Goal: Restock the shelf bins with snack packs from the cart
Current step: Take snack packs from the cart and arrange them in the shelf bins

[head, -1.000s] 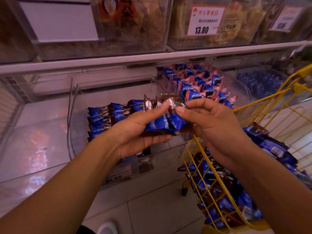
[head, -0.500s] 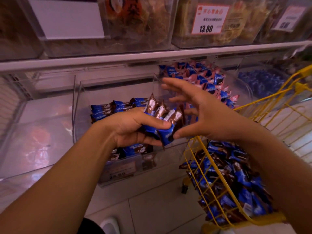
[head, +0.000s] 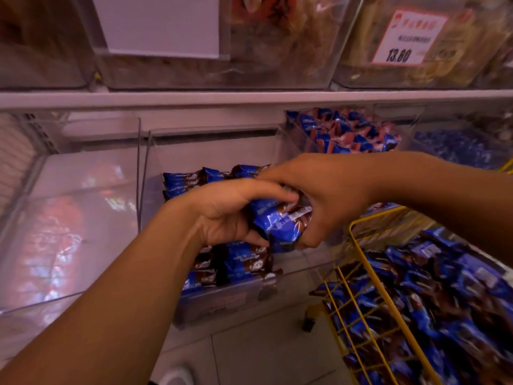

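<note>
Both hands clasp one bundle of snack packs [head: 280, 223] over the clear bin [head: 211, 140] — left hand [head: 230, 215] curled beneath, right hand [head: 327, 201] gripping from above. The yellow cart [head: 361, 262] stands just beside the bin.

- The right hand [head: 330, 201], spread open above the bundle half a second ago, has come down and now curls round the blue-and-brown snack packs [head: 280, 223] from the right.
- Both hands and the bundle have sunk lower into the clear shelf bin [head: 211, 143], with the left hand [head: 224, 212] gripping from the left.
- The camera has drawn closer.
</note>
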### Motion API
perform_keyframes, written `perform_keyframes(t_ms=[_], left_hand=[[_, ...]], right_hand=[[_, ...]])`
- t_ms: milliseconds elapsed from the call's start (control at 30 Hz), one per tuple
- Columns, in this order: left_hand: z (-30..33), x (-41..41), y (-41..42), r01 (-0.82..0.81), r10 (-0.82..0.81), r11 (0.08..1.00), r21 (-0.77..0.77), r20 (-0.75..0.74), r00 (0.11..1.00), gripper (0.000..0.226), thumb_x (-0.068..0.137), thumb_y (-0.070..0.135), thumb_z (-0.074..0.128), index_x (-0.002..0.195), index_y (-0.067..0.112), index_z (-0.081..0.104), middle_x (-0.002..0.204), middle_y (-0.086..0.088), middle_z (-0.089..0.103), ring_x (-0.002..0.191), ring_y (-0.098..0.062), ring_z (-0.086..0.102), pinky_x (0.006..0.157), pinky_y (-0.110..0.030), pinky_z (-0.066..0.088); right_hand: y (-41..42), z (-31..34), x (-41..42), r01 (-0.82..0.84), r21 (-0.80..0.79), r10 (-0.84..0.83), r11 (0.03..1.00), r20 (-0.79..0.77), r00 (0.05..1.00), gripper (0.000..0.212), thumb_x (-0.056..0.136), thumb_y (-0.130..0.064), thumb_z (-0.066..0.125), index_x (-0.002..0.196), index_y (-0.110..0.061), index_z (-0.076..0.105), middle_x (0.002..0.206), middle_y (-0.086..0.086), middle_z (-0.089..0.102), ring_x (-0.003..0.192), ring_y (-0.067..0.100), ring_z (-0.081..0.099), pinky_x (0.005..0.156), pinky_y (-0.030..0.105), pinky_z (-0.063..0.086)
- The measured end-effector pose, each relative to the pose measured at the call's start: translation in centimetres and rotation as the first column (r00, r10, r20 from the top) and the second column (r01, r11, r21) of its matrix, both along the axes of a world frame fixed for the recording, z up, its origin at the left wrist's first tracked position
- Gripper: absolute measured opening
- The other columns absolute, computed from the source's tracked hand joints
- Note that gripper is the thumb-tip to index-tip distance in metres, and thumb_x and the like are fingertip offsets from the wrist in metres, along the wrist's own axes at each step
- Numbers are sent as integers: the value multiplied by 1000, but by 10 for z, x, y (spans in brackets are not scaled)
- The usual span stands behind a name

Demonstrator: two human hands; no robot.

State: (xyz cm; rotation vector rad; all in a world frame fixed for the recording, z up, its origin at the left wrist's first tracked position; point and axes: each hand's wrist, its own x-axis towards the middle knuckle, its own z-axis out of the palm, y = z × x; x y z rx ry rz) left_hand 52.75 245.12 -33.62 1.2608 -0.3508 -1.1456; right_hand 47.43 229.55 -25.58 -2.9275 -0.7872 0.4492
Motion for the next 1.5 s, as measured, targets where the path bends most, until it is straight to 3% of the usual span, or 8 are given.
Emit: perform_keyframes(t_ms=[167, 267, 333, 467, 733, 900, 1067, 1500], left_hand=[[8, 3, 1, -286, 202, 922, 260, 307, 930, 39, 75, 44, 62, 107, 24, 70, 109, -9, 70, 94, -31, 70, 78, -47, 57], [1, -4, 8, -556, -42, 770, 314, 893, 448, 29, 93, 33, 49, 116, 20, 60, 120, -7, 62, 103, -22, 58, 83, -38, 49], [-7, -13, 16, -547, -310, 723, 422, 906, 288, 50, 93, 46, 46, 139, 26, 44, 144, -5, 46, 129, -24, 44, 100, -42, 43], [-29, -23, 19, -252, -712, 519, 817, 576, 402, 71, 100, 59, 23, 154, 30, -13, 162, 9, -22, 149, -23, -21, 122, -50, 0], [-34, -24, 15, -159, -769, 398, 904, 423, 480, 83, 92, 75, 20, 150, 34, -24, 155, 11, -35, 143, -23, -34, 118, -51, -9], [-38, -20, 16, -164, -768, 416, 894, 442, 463, 85, 90, 77, 20, 150, 35, -22, 156, 12, -34, 143, -24, -33, 118, -54, -7], [-32, -21, 13, -160, -765, 404, 901, 428, 481, 85, 90, 76, 23, 152, 35, -19, 158, 11, -31, 145, -25, -29, 120, -57, -3], [-23, -20, 2, -352, -665, 625, 697, 711, 227, 77, 90, 64, 48, 153, 36, 13, 163, 5, 10, 148, -28, 10, 115, -56, 25]], right_hand=[[1, 4, 11, 37, -345, -43, 938, -10, 999, 70, 59, -56, 85, 116, -25, 59, 92, -11, 62, 75, 3, 57, 67, 21, 46], [17, -13, 11, -33, -573, -27, 819, -95, 995, 83, 63, -56, 84, 133, -22, 54, 100, -6, 59, 80, 14, 52, 57, 20, 38], [29, -27, 10, -95, -624, -18, 775, -172, 985, 74, 66, -52, 84, 128, -21, 58, 92, -6, 57, 80, 15, 53, 61, 23, 39], [33, -43, 11, -138, -574, -35, 807, -280, 959, 72, 74, -48, 82, 132, -16, 55, 119, 5, 61, 107, 22, 57, 90, 31, 48], [10, -57, -10, -169, -662, -97, 730, -346, 933, 87, 101, -51, 40, 156, -16, -18, 165, 0, -17, 152, 22, -15, 122, 38, 1], [13, -36, 12, -91, -577, -213, 812, -438, 873, 84, 96, -49, 56, 159, -18, 9, 165, 5, 17, 149, 25, 20, 119, 41, 26], [12, -28, 17, -79, -528, -126, 846, -340, 932, 45, 84, -41, 75, 122, -21, 60, 116, -2, 63, 82, 9, 53, 58, 16, 36], [2, -43, 0, -126, -459, 11, 879, -244, 970, 31, 83, -38, 76, 107, -19, 71, 104, -1, 69, 92, 15, 62, 60, 12, 40]])
